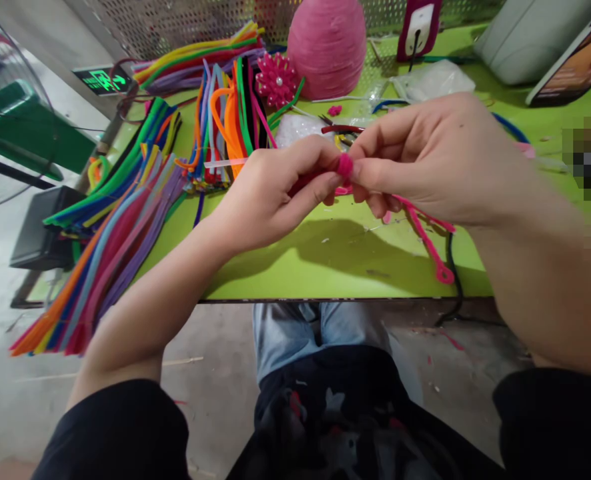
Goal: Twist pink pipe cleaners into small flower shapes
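Between the fingertips of both hands is a small coiled bit of bright pink pipe cleaner (344,165). My left hand (290,183) pinches it from the left with thumb and forefinger. From the other side my right hand (408,157) pinches the same piece, its fingers curled. Pink pipe cleaner strands (425,240) hang below the right hand, one ending in a small loop near the table edge. Behind the hands, pliers (343,127) with red and yellow handles lie partly hidden. A pink flower with a pearl-like centre (278,80) stands farther back.
Bundles of coloured pipe cleaners (130,227) cover the left of the green table (295,270), some overhanging its front edge. A pink wrapped vase shape (327,50) stands at the back. A power socket (419,30) and clear plastic bag (433,80) are behind the right hand. A black cable (454,273) crosses the front edge.
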A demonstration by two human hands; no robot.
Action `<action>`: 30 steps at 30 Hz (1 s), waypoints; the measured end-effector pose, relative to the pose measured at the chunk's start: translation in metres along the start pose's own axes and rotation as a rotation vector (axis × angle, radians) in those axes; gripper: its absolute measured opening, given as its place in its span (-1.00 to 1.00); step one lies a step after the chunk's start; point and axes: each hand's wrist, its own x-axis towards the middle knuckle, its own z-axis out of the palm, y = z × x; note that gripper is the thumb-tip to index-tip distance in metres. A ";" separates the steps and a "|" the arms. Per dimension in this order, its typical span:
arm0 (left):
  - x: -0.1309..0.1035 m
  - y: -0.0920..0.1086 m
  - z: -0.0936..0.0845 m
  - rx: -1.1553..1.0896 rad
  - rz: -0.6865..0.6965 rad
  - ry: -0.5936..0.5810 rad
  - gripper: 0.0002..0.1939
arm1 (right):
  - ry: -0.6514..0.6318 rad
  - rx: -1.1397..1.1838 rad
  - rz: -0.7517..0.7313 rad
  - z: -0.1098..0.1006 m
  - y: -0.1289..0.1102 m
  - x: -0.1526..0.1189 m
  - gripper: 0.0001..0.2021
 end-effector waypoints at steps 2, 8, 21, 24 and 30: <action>-0.001 0.002 -0.001 -0.012 0.013 0.005 -0.82 | 0.005 -0.010 0.008 0.000 0.001 0.001 -0.76; -0.002 0.004 0.003 -0.069 -0.045 0.032 -0.77 | 0.038 -0.061 -0.019 0.005 -0.002 -0.002 -0.87; 0.011 -0.009 0.007 -0.439 -0.132 -0.054 -0.52 | 0.114 0.100 -0.046 0.016 -0.008 -0.005 -0.78; 0.009 -0.005 0.021 -0.424 -0.074 0.164 -0.53 | 0.174 0.296 -0.034 0.025 -0.005 -0.002 -0.73; 0.008 -0.001 0.034 -0.413 -0.065 0.281 -0.51 | 0.314 0.158 -0.135 0.038 -0.001 -0.004 -0.74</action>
